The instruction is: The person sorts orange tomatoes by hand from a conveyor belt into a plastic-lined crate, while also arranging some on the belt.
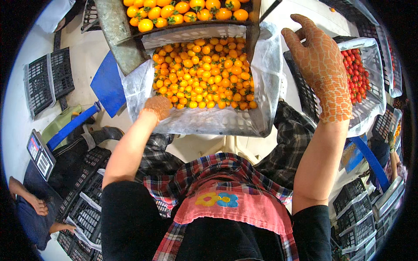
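My left hand (157,108), in an orange patterned glove, is at the near left corner of a black plastic crate with a white liner (209,122). Yellow-orange cherry tomatoes (204,75), many with green calyxes, fill the crate's floor. The fingers of this hand point down and are hidden, so whether they hold anything is unclear. Raised to the right of the crate is my right hand (315,62), gloved alike, with its fingers apart and nothing visible in them. Above the crate's far side, a metal chute (122,36) bears more yellow tomatoes (183,13).
At right stands a lined crate of red cherry tomatoes (356,75). Black crates (49,80) lie at left, and crate stacks (354,218) flank me. A scale display (40,155) on a blue post is at left. Another person's hand (39,205) shows at lower left.
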The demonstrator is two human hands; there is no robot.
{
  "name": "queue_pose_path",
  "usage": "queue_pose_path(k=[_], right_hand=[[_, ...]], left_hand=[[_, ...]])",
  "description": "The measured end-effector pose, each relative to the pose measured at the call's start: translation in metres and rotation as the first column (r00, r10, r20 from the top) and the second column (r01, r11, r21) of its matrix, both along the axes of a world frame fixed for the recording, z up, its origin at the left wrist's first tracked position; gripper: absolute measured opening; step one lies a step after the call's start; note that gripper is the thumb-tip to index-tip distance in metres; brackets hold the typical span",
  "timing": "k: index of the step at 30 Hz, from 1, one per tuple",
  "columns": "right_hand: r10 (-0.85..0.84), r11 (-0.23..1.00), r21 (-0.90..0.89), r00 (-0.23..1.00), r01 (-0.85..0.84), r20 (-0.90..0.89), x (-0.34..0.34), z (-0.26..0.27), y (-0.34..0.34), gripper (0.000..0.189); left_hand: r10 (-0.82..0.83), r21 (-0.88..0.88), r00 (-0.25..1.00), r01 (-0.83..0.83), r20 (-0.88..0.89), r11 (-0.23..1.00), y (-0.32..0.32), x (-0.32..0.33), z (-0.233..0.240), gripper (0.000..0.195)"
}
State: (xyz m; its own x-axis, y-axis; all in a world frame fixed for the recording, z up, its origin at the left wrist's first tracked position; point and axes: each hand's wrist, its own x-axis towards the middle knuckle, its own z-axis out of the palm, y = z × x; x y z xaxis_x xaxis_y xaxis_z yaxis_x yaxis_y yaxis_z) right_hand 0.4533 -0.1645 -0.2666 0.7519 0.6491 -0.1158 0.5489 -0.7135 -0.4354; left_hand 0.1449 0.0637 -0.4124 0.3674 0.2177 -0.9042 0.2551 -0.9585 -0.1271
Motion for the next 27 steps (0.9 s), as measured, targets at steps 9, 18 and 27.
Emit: queue_pose_path(k=[9, 18, 27], right_hand=[[-0.191, 0.963, 0.203, 0.98, 0.175, 0.061, 0.003, -0.011, 0.023, 0.053], [-0.058, 0.917, 0.359, 0.949, 0.174, -0.311, 0.01, -0.015, 0.041, 0.034], [-0.126, 0.976, 0.187, 0.991, 0.116, 0.043, -0.002, -0.013, 0.056, 0.023]], left_hand=[[0.08, -0.35, 0.982, -0.015, 0.174, 0.937, -0.076, 0.044, 0.068, 0.029], [0.158, -0.275, 0.946, -0.078, 0.282, 0.958, -0.079, 0.053, 0.071, 0.026], [0.162, -0.259, 0.916, -0.067, 0.367, 0.964, -0.079, 0.056, 0.055, 0.027]])
